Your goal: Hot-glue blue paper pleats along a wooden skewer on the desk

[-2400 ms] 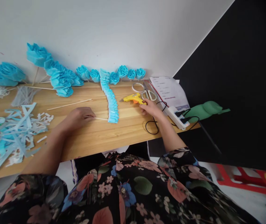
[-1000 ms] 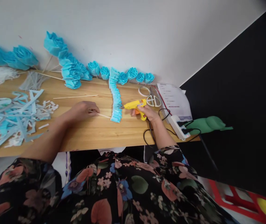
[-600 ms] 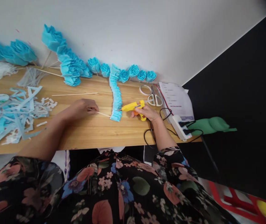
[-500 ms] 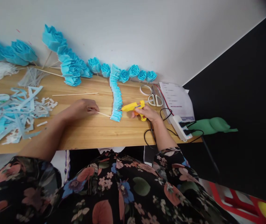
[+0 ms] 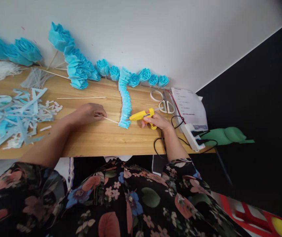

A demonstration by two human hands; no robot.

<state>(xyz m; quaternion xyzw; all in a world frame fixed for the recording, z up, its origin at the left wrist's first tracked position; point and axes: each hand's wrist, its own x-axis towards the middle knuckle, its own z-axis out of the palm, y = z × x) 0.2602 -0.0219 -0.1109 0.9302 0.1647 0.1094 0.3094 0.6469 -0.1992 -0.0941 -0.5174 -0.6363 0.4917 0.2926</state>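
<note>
A thin wooden stick is pinched in my left hand, and its far end meets the near end of a pleated blue strip. That strip runs away from me across the table, its far end among small blue flowers. My right hand is closed around a yellow glue gun. The gun's nozzle points left and sits at the strip's lower right edge; whether it touches cannot be made out. A second wooden stick lies flat beyond my left hand.
Blue paper flowers line the wall. Cut blue and white strips are heaped at left. On the right lie scissors, a tape roll, printed paper, a power strip with black cables, and a green object.
The view has shifted slightly. The glue gun's nozzle has moved from over the strip's lower end to its right edge. My left hand still holds the stick against the strip's end.
</note>
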